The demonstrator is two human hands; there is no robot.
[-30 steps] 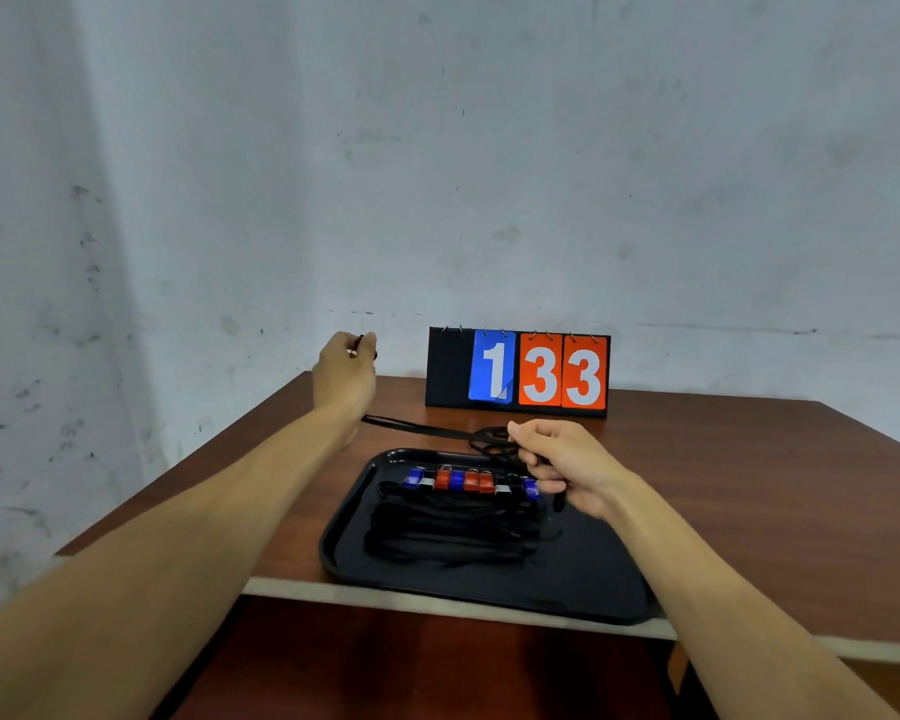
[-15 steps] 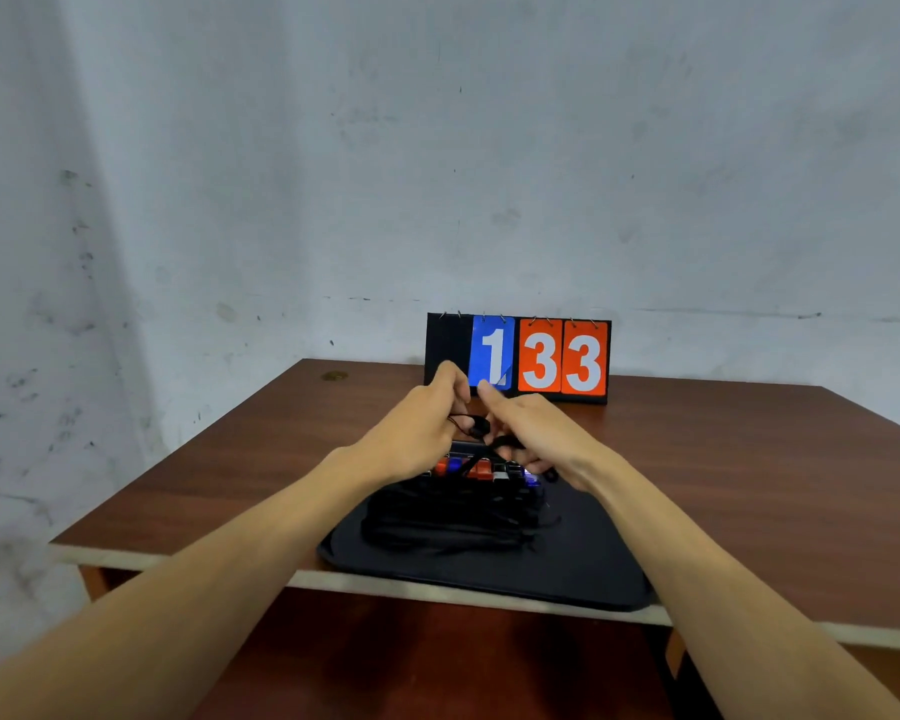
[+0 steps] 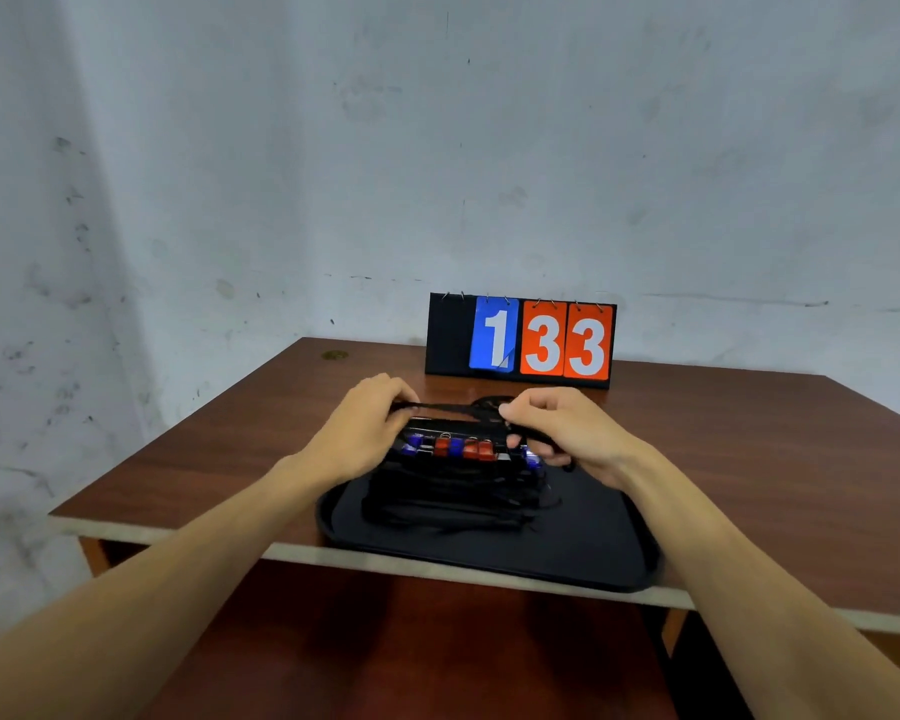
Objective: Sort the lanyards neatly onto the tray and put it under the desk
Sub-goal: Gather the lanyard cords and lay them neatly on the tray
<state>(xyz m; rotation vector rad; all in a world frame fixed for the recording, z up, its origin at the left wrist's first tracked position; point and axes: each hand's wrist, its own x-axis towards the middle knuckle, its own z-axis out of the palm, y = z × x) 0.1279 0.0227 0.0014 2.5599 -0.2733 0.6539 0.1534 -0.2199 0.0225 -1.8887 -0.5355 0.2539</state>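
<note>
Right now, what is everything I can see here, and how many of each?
Wooden desk: one, brown, against the grey wall.
Plastic tray: one, black, on the desk's near edge.
Pile of lanyards: one, black, on the tray; number of lanyards unclear.
Lanyard clips: several, blue and red, rowed along the pile's far end.
Single lanyard: one, black, stretched between both hands.
Flip scoreboard: one, black with blue 1 and orange 33, desk's back.
Left hand: one, pinches the single lanyard.
Right hand: one, pinches the single lanyard.

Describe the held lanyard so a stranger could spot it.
On the desk, a black tray sits at the near edge. Above its far side, the left hand and right hand hold one black lanyard stretched; the other lanyards lie bundled below.
</note>
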